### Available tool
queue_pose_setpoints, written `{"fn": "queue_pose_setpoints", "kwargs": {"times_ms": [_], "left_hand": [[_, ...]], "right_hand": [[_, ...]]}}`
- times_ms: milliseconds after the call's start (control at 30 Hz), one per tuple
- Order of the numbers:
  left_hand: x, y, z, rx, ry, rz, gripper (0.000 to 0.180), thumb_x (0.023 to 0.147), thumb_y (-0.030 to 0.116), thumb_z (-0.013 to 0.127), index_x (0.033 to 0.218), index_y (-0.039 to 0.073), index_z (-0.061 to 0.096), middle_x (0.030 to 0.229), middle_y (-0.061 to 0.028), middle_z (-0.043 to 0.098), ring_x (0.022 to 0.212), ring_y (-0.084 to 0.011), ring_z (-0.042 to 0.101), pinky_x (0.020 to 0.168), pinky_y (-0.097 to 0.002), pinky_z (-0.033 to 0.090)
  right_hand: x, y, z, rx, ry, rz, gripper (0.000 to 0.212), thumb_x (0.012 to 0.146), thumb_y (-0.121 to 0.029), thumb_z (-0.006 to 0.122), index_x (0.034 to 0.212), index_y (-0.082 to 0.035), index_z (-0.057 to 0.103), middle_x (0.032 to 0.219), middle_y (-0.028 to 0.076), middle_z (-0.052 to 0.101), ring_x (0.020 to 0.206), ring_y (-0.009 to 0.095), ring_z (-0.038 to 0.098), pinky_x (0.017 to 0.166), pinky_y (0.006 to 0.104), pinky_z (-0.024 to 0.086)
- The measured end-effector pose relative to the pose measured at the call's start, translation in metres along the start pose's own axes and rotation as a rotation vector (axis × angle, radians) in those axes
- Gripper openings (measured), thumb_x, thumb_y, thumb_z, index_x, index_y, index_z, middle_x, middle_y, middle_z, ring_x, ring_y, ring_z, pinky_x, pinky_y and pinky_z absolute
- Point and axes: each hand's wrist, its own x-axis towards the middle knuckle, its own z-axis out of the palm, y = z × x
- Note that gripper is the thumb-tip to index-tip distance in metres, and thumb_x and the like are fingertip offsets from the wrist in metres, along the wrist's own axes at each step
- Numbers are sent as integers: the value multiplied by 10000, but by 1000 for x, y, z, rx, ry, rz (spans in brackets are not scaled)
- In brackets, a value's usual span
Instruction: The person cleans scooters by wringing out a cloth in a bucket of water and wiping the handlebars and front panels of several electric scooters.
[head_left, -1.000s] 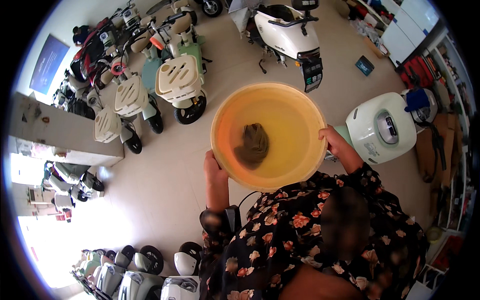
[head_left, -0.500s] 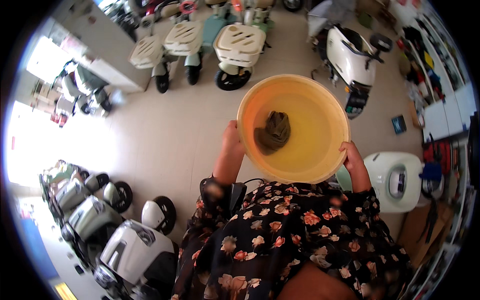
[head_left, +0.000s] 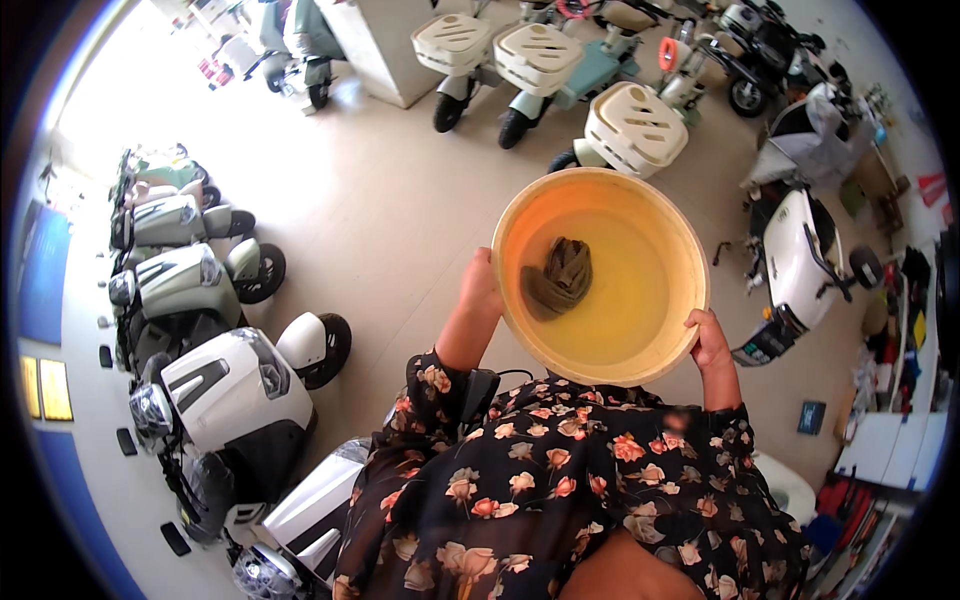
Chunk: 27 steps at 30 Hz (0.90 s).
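Note:
A round yellow-orange plastic basin (head_left: 640,310) is held up in front of my body, level or nearly so. Inside it lies a crumpled dark olive-brown cloth (head_left: 562,280), toward the left of the bottom, in what looks like shallow water. My left hand (head_left: 482,285) grips the basin's left rim, its fingers partly hidden behind the wall. At the right rim my right hand (head_left: 709,338) is closed on the edge, the thumb lying on top.
Parked scooters line the left side, the nearest a white scooter (head_left: 225,385). Ahead stand scooters with cream baskets (head_left: 637,128). Another white scooter (head_left: 795,250) is at the right, near cluttered shelves (head_left: 910,330). Pale floor tiles (head_left: 400,200) run between them.
My body has turned left, so the scooters ahead have shifted rightward in view and more of the left row shows. The basin stays in both hands with the cloth inside.

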Motion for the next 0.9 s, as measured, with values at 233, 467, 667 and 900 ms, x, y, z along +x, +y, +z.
{"fn": "queue_pose_setpoints", "kwargs": {"times_ms": [233,467,667,900], "left_hand": [[47,52,8,-139,146,81,253,926,166,378,937,-42,524,895,-144,584,830,-289,601,737,-487,544],[58,87,8,-178,115,199,322,937,178,318,952,-55,539,918,-156,592,845,-259,596,711,-412,524],[85,129,11,-321,272,290,327,961,199,295,1012,-53,497,1012,-177,579,925,-284,589,825,-446,527],[136,170,-15,-397,319,301,333,991,226,285,1016,-35,491,997,-170,573,905,-276,588,813,-445,523]], "right_hand": [[123,-55,59,-102,-124,56,582,656,-41,482,1226,73,473,1033,159,590,934,275,612,821,364,528],[200,-105,123,-234,-264,54,554,663,-12,472,1208,80,501,1054,158,599,903,275,618,821,353,523],[281,-127,186,-287,-356,149,521,657,-16,484,1164,98,519,1021,158,603,878,271,615,794,344,524],[360,-123,220,-325,-435,241,576,664,-56,476,1220,92,472,1073,182,599,976,316,613,885,373,522]]}}
